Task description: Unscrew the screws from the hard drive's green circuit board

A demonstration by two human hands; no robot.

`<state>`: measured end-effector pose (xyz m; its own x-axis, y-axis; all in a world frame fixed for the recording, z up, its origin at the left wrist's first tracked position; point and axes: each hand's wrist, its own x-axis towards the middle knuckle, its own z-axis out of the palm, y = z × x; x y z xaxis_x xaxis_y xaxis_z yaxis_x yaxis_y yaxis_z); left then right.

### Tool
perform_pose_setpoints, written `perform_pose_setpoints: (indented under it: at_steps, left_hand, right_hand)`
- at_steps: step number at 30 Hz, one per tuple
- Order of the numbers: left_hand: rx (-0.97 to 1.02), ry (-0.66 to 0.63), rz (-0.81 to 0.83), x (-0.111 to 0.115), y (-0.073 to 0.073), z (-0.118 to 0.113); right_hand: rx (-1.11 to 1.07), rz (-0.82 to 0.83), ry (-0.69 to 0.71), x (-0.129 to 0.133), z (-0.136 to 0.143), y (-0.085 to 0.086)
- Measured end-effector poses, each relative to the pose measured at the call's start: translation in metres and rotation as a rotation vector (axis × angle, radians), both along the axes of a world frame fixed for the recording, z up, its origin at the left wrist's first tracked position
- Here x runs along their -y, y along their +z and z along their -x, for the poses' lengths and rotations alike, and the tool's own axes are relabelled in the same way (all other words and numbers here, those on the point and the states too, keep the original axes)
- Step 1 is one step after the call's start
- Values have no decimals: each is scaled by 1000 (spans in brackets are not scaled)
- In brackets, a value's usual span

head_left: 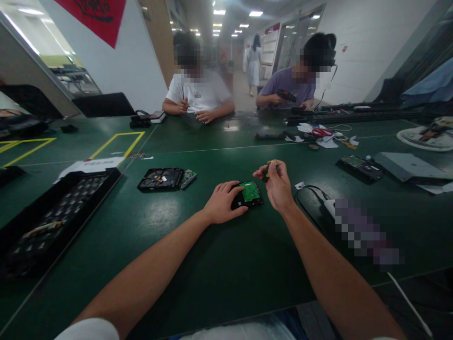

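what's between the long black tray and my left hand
In the head view: a black casing, a small circuit board at its right end, then bare tabletop to your left hand.

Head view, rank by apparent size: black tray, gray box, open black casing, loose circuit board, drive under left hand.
1. Black tray
2. Gray box
3. Open black casing and drive under left hand: unsure, drive partly covered
4. Loose circuit board

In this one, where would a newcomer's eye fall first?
Probably on the bright green circuit board of the black drive, near centre, where the left hand rests. Just right of it, the right hand holds a small black-and-yellow tool. High at the left, a red banner stands out against the pale wall.
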<state>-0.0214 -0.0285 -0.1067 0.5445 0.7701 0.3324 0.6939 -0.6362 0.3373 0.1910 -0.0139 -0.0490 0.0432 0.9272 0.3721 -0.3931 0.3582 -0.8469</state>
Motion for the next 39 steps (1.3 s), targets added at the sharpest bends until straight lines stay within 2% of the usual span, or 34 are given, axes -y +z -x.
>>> perform_pose_setpoints:
  at_steps: [7, 15, 25, 39]
  left_hand:
    - [18, -6, 16, -1, 0, 0]
    - [7, -1, 15, 1, 2, -1]
    - [-3, -1, 24, 0, 2, 0]
    - [-3, -4, 22, 1, 2, 0]
  right_hand:
    - [85, 37, -22, 0, -4, 1]
    - [-11, 6, 13, 0, 0, 1]
    - [5, -2, 21, 2, 1, 3]
    - [-52, 80, 61, 1, -2, 4]
